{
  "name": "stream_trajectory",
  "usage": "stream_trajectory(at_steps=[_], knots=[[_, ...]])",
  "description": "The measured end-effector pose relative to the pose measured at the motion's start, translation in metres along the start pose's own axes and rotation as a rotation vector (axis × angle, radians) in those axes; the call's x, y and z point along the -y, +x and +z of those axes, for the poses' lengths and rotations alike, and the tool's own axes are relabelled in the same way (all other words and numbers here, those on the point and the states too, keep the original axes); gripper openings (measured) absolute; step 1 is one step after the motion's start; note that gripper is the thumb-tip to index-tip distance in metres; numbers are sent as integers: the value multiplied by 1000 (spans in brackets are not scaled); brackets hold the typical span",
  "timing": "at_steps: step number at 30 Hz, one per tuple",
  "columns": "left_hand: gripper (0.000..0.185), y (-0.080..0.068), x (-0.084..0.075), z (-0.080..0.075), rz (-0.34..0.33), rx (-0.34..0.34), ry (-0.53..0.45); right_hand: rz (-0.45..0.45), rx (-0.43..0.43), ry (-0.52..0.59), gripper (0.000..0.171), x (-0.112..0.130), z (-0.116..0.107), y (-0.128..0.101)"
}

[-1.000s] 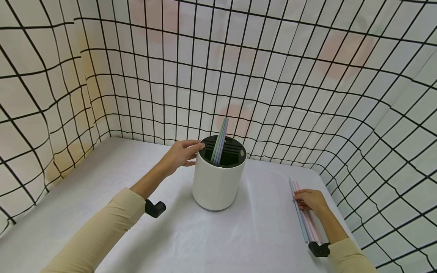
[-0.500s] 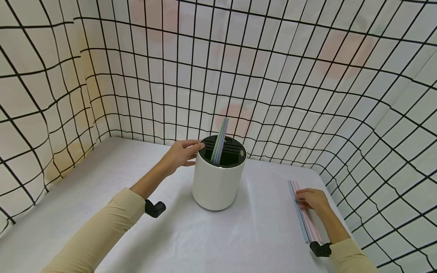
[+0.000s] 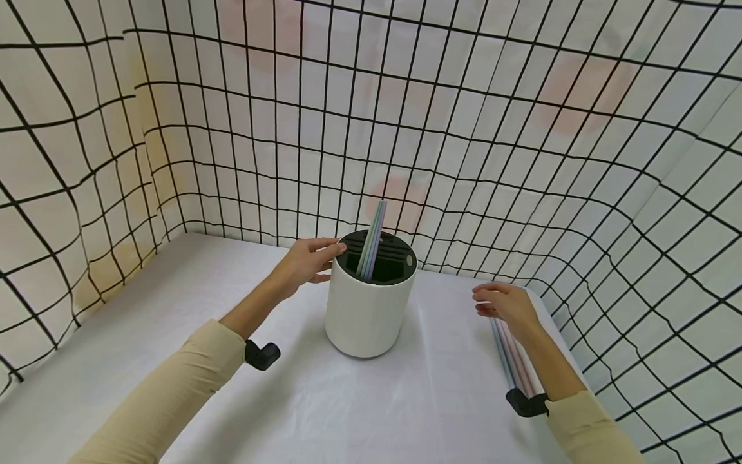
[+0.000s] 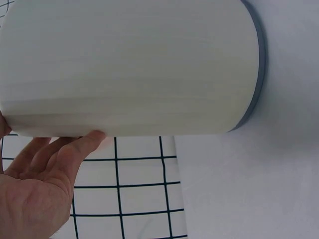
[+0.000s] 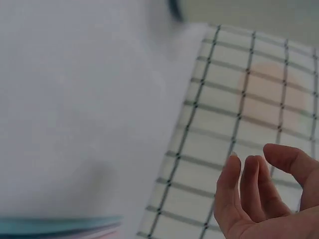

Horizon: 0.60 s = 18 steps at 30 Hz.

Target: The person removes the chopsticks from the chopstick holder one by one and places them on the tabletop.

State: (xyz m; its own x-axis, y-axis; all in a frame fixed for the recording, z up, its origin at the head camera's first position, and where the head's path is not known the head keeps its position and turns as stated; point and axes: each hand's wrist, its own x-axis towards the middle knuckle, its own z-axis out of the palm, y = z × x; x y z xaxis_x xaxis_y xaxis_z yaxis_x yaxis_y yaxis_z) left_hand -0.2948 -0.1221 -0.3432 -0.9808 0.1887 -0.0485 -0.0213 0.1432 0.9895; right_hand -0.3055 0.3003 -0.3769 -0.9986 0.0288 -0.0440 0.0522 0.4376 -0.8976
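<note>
White holder [image 3: 365,316] touches the left hand's [image 3: 301,263] straight fingers [image 3: 328,245]; right hand [image 3: 505,305], fingers loosely spread, hovers above straws [image 3: 513,361].

White-clothed table [image 3: 174,335]. White cylindrical holder [image 3: 365,316] stands on it, touching my left fingers [image 3: 324,248]. Bundle of pastel straws [image 3: 513,357] lies flat just under my right fingers [image 3: 493,303].

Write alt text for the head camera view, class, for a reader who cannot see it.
A person's left hand rests on the rim of a white round holder with straws standing in it, on a white table. The right hand hovers open, holding nothing, above a bundle of pastel straws. Grid-patterned walls enclose the table.
</note>
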Motion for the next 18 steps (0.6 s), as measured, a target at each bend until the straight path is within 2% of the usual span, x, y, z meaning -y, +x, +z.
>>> stream_trajectory(at_steps=[6,10,13,18], knots=[[59,0,0,1,-4,0,-7,-97,79,42,43,62,24,-9],[59,0,0,1,-6,0,-12,-170,117,55,36,97,41,-15],[59,0,0,0,-4,-1,-9,-216,148,49,31,118,54,-18],[58,1,0,0,5,-1,-6,-244,202,16,34,143,74,-22]])
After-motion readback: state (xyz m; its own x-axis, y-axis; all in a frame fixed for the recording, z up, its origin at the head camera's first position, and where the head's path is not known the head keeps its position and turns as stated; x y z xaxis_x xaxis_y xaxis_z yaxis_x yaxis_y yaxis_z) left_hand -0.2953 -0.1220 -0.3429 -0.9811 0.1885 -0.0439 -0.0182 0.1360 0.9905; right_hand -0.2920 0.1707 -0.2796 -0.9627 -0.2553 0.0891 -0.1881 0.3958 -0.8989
